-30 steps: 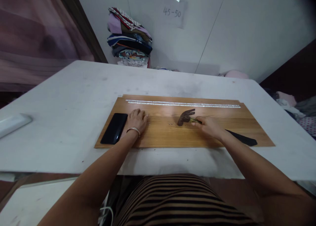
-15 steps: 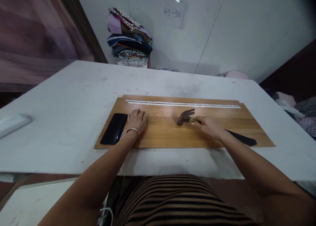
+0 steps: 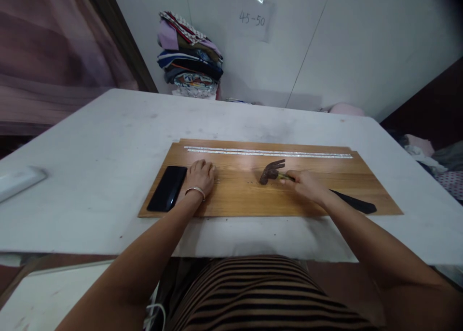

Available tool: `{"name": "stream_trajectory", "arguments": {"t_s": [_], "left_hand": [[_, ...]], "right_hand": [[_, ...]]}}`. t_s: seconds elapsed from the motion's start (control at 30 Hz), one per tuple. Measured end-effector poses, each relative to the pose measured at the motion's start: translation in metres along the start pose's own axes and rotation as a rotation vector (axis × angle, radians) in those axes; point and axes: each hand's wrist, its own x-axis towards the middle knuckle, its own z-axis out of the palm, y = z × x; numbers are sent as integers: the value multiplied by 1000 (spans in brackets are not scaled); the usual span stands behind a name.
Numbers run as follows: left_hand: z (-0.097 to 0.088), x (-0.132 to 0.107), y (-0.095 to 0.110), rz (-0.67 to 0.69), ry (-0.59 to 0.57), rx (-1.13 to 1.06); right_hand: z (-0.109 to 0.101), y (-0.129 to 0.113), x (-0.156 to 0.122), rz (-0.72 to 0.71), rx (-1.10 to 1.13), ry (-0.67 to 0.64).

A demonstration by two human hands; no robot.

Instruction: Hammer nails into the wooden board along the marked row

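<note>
A long wooden board (image 3: 253, 196) lies on the white table (image 3: 90, 167). My right hand (image 3: 307, 184) is wrapped round the neck of a hammer, whose rusty claw head (image 3: 272, 171) rests on the board and whose black grip (image 3: 356, 205) sticks out behind my wrist. My left hand (image 3: 200, 177), with a bangle at the wrist, rests curled on the board beside a black phone (image 3: 167, 188); thin nails seem to poke out from its fingertips. Two silvery strips (image 3: 267, 152) run along the board's far edge.
A pile of folded clothes (image 3: 190, 54) stands against the white wall behind the table. A white object (image 3: 18, 180) lies at the table's left edge. Cloth items (image 3: 434, 160) sit off the right side. A note reading 45-50 (image 3: 252, 19) hangs on the wall.
</note>
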Motion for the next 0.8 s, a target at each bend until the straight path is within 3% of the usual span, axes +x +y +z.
{"name": "stream_trajectory", "arguments": {"t_s": [0.3, 0.57, 0.8], "left_hand": [[-2, 0, 1, -9, -17, 5], [-6, -2, 4, -8, -15, -30], [2, 9, -10, -56, 52, -239]], "right_hand": [[-7, -3, -2, 33, -11, 6], [1, 1, 1, 7, 7, -5], [-8, -5, -1, 17, 105, 30]]}}
